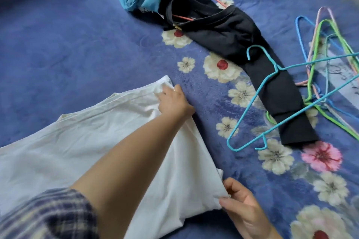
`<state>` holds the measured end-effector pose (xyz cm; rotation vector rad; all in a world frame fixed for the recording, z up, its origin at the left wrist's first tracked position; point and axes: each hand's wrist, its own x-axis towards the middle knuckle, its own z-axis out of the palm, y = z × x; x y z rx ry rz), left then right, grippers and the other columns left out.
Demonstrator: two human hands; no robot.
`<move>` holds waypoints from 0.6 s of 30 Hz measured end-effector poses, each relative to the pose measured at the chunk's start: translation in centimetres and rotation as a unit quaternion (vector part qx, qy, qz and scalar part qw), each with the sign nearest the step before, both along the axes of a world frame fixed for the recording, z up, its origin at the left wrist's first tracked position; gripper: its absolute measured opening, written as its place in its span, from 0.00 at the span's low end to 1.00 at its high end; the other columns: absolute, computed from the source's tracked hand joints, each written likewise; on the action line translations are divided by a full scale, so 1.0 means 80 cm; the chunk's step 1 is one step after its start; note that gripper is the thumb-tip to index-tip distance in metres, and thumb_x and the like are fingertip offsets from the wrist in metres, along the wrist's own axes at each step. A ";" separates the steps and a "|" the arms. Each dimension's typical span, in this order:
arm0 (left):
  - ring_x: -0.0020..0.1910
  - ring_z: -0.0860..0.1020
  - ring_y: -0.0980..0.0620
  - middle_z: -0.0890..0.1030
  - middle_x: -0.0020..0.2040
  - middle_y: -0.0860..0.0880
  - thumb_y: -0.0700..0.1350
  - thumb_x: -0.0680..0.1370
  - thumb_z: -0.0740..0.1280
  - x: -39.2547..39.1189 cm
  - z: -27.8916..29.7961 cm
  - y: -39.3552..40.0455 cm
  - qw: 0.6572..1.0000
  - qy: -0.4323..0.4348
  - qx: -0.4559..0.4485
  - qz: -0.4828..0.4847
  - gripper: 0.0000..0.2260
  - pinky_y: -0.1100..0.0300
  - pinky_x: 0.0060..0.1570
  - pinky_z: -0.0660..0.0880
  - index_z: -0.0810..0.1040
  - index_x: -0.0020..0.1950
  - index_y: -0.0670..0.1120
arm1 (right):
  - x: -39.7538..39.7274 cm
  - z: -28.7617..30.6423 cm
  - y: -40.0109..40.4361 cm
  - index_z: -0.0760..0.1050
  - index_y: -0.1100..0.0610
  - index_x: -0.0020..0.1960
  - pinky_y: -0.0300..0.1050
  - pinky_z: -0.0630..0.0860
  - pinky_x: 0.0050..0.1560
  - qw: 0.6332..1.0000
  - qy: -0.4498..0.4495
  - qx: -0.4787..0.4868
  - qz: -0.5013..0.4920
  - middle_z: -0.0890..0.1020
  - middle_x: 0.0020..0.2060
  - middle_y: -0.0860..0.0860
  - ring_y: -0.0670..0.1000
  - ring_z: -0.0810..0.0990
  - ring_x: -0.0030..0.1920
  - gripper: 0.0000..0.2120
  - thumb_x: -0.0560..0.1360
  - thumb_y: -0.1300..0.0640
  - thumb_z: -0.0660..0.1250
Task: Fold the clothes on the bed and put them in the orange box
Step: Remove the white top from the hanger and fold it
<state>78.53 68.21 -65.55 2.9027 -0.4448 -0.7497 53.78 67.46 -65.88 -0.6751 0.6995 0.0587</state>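
white garment (77,141) on bed (58,44): left hand (172,101) pinched far corner, right hand (240,205) pinched near corner; best kept edge taut, corners aligned.

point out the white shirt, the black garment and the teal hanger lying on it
white shirt (64,153), head view, on the flat middle of the cloth
black garment (229,31), head view, on its wide upper part
teal hanger (250,103), head view, on the long straight wire left of the garment
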 end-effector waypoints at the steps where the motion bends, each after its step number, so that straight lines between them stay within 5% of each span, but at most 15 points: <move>1: 0.63 0.66 0.38 0.62 0.65 0.41 0.43 0.72 0.66 -0.002 -0.005 -0.001 1.000 -0.018 -0.006 0.018 0.19 0.53 0.53 0.69 0.65 0.61 0.44 | 0.001 0.000 -0.001 0.77 0.54 0.27 0.37 0.66 0.32 1.000 0.001 -0.001 0.009 0.73 0.27 0.55 0.48 0.69 0.29 0.24 0.38 0.47 0.84; 7: 0.59 0.70 0.36 0.62 0.64 0.39 0.33 0.74 0.59 0.008 -0.020 0.007 0.997 -0.050 -0.032 0.053 0.20 0.50 0.54 0.69 0.62 0.65 0.44 | 0.005 -0.004 -0.010 0.77 0.51 0.28 0.35 0.68 0.35 0.999 -0.026 0.008 0.042 0.75 0.28 0.50 0.46 0.71 0.31 0.20 0.43 0.46 0.82; 12: 0.57 0.71 0.38 0.67 0.62 0.39 0.33 0.73 0.59 0.013 -0.009 0.029 0.995 -0.044 -0.069 0.062 0.26 0.51 0.52 0.68 0.58 0.69 0.45 | 0.016 0.000 -0.003 0.76 0.50 0.28 0.35 0.67 0.34 0.997 -0.034 0.025 0.066 0.73 0.27 0.49 0.45 0.69 0.30 0.09 0.50 0.58 0.73; 18: 0.45 0.69 0.45 0.68 0.49 0.45 0.33 0.74 0.58 0.027 0.044 0.060 0.974 -0.012 -0.166 0.152 0.23 0.56 0.42 0.66 0.59 0.67 0.45 | 0.016 0.017 0.010 0.75 0.49 0.27 0.33 0.67 0.32 0.993 -0.054 0.040 0.095 0.72 0.26 0.48 0.44 0.68 0.29 0.07 0.52 0.59 0.71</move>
